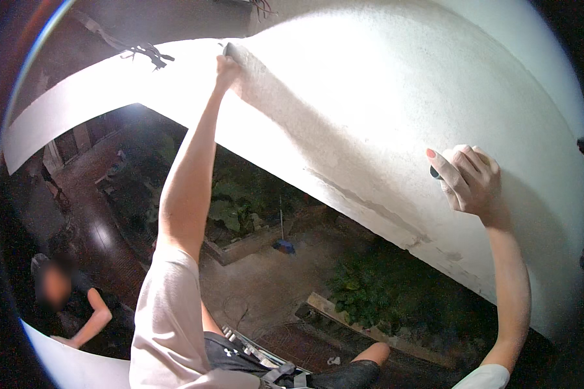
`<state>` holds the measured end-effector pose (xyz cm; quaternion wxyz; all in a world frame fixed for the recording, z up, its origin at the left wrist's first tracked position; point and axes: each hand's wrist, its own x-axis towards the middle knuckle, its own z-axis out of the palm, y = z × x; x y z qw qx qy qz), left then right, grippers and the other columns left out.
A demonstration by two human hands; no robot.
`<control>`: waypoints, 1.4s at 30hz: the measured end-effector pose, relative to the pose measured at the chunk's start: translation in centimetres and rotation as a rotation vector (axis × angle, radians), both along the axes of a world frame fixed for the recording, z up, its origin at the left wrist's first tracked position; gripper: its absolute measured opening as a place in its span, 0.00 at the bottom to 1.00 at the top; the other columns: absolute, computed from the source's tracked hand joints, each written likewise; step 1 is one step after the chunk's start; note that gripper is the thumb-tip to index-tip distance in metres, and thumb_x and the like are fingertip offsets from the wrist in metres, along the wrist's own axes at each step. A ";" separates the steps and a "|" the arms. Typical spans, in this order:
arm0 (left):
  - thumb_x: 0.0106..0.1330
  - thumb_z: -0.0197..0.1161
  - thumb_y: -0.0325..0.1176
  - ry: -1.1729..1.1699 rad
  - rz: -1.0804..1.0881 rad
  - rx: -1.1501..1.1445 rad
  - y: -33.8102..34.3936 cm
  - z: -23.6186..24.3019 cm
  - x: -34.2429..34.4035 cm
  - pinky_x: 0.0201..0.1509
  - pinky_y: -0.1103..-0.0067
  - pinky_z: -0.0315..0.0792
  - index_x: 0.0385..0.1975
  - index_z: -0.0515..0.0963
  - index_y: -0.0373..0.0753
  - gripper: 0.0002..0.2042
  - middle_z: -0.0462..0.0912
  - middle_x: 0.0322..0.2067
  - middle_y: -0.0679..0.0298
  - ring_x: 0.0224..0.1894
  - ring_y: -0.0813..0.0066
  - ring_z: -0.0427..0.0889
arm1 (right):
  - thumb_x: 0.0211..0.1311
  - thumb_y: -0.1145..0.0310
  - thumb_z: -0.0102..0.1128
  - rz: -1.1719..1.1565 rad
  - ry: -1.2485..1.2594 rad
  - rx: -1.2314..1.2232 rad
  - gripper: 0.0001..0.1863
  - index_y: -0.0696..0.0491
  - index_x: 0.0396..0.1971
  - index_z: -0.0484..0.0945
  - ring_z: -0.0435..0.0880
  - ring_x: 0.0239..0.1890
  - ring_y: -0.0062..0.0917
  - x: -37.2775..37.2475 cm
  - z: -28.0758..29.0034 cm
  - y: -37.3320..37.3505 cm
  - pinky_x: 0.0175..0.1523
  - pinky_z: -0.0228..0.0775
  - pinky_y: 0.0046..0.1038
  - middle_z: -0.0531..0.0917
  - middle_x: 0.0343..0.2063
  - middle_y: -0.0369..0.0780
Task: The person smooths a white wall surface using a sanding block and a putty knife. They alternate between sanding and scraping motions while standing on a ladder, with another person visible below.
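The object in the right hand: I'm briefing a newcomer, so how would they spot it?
Find the big white surface, then the right hand toward its right. Just below the orange-red fingertip pokes the held object: a small rounded end, dark unlike the white around it.

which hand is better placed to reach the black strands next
Probably the left: the left hand appears much nearer the black strands, while the right hand is far to the right, by the pale wall.
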<state>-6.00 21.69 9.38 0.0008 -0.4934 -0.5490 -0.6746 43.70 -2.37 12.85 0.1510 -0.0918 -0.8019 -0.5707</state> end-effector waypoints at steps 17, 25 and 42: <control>0.71 0.40 0.36 -0.140 0.248 0.032 0.5 -6.6 -1.5 0.59 0.64 0.63 0.53 0.62 0.24 0.20 0.74 0.42 0.42 0.51 0.50 0.73 | 0.59 0.75 0.50 -0.031 0.013 0.017 0.30 0.45 0.64 0.66 0.74 0.30 0.24 -0.9 -0.7 0.1 0.40 0.68 0.28 0.69 0.22 0.33; 0.70 0.44 0.36 0.558 1.250 -0.354 5.5 -10.3 -5.9 0.55 0.65 0.65 0.45 0.69 0.25 0.18 0.76 0.38 0.46 0.43 0.53 0.74 | 0.66 0.70 0.48 0.001 0.012 0.093 0.23 0.44 0.61 0.69 0.76 0.37 0.25 -1.6 -0.5 -0.2 0.46 0.67 0.32 0.73 0.28 0.34; 0.62 0.60 0.37 -0.760 -0.321 0.481 -12.3 -5.0 1.6 0.54 0.73 0.70 0.46 0.75 0.28 0.18 0.78 0.45 0.56 0.50 0.70 0.76 | 0.59 0.71 0.57 0.106 0.013 0.165 0.32 0.30 0.63 0.67 0.74 0.30 0.17 -4.0 0.6 -0.6 0.32 0.71 0.21 0.73 0.29 0.31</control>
